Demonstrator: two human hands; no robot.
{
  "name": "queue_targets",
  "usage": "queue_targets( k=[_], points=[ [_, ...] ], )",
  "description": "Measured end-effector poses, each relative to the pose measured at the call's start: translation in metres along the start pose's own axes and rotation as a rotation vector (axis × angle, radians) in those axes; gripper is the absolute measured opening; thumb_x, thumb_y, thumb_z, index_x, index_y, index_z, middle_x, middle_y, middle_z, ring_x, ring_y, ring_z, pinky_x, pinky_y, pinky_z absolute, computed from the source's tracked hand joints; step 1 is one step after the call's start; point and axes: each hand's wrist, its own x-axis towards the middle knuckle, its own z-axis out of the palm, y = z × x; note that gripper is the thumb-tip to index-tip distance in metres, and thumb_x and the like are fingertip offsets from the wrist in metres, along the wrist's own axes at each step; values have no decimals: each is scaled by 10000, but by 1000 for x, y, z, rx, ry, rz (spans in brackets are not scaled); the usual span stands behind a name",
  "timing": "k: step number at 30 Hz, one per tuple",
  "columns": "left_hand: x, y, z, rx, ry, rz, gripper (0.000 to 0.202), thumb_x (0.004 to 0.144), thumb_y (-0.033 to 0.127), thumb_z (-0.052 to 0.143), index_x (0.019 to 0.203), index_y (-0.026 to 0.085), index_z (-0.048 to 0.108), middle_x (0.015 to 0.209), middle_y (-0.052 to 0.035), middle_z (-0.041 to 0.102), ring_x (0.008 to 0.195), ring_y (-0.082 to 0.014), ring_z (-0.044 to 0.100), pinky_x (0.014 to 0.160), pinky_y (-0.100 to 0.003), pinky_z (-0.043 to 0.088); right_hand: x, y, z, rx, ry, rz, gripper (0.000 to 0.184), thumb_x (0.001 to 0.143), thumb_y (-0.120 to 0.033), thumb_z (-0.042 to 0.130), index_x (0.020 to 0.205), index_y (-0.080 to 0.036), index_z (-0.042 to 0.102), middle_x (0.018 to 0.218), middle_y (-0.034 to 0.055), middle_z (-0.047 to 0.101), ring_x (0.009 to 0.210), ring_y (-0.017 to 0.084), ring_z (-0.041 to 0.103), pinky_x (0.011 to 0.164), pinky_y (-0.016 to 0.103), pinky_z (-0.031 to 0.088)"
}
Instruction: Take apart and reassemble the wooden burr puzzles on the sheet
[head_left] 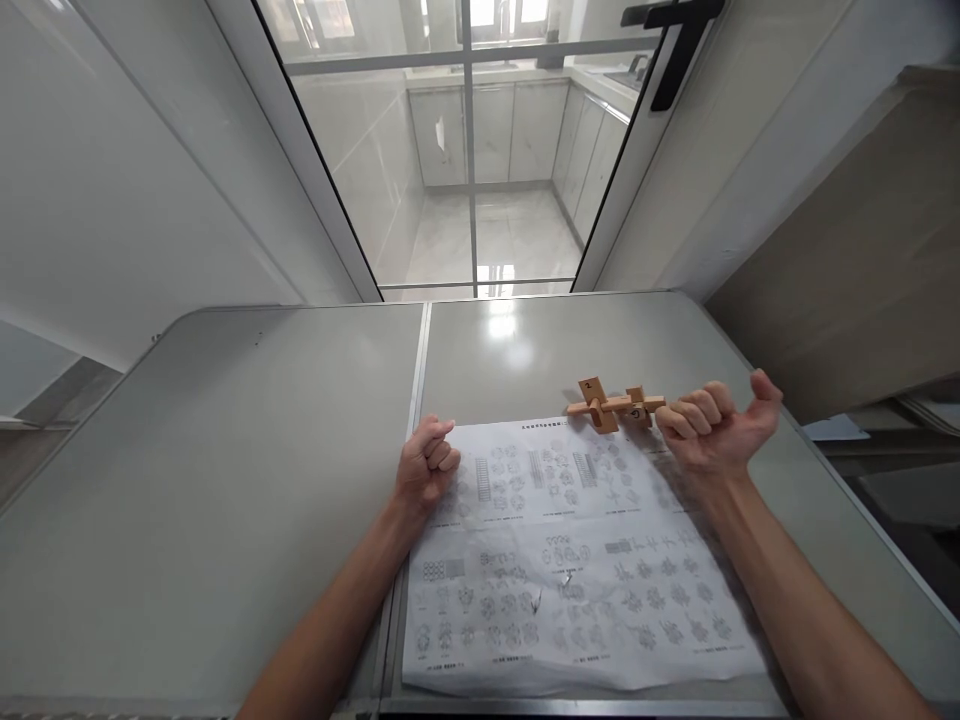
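Observation:
A printed instruction sheet [547, 560], white with rows of small line diagrams, lies creased on the table. My left hand [427, 460] rests as a fist at its upper left edge, and no object shows in it. Just past the sheet's top edge sits a partly joined wooden interlocking puzzle [609, 407], a bar with crosswise pieces; one bears a "2". At the right end of its bar is my right hand [705, 425], fingers curled in and thumb stuck out. Whether the knuckles touch the bar, I cannot tell. Nothing is seen inside that hand.
Both forearms lie over a grey-green folding table [300, 400] with a metal seam [420, 365] running front to back. Beyond its far edge stands a glazed door [517, 130] with a black handle [673, 40]. A brownish panel [847, 240] rises at the right.

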Motion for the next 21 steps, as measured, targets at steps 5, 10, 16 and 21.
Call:
queue_targets(
  k=[5, 10, 16, 21],
  points=[
    [-1, -1, 3, -10, -12, -8, 670, 741, 35, 740, 677, 233, 103, 572, 129, -13, 411, -37, -6, 356, -205, 113, 2, -12, -19, 205, -63, -1, 688, 895, -531, 692, 641, -258, 113, 493, -91, 53, 383, 76, 56, 338, 310, 135],
    [-2, -1, 4, -14, -16, -6, 659, 756, 36, 720, 685, 231, 96, 570, 127, -7, 408, -38, -3, 362, -209, 125, 4, -17, -30, 168, 26, -48, 670, 875, -507, 686, 681, -267, 92, 509, -99, 19, 382, 78, 36, 345, 333, 111],
    [-2, -2, 3, -16, -2, 17, 671, 738, 30, 729, 691, 228, 90, 558, 128, -1, 401, -37, 22, 372, -215, 144, 4, -17, -11, -60, 367, -213, 552, 850, -447, 672, 674, -248, 188, 537, -95, 126, 411, 87, 122, 363, 292, 210],
    [-1, -3, 4, -10, 6, 18, 670, 725, 28, 733, 688, 227, 93, 547, 128, 20, 395, -37, 40, 382, -225, 158, 14, 1, 1, -564, 564, -254, 368, 784, -353, 758, 652, -222, 441, 625, -66, 370, 520, 88, 330, 458, 229, 323]
  ],
)
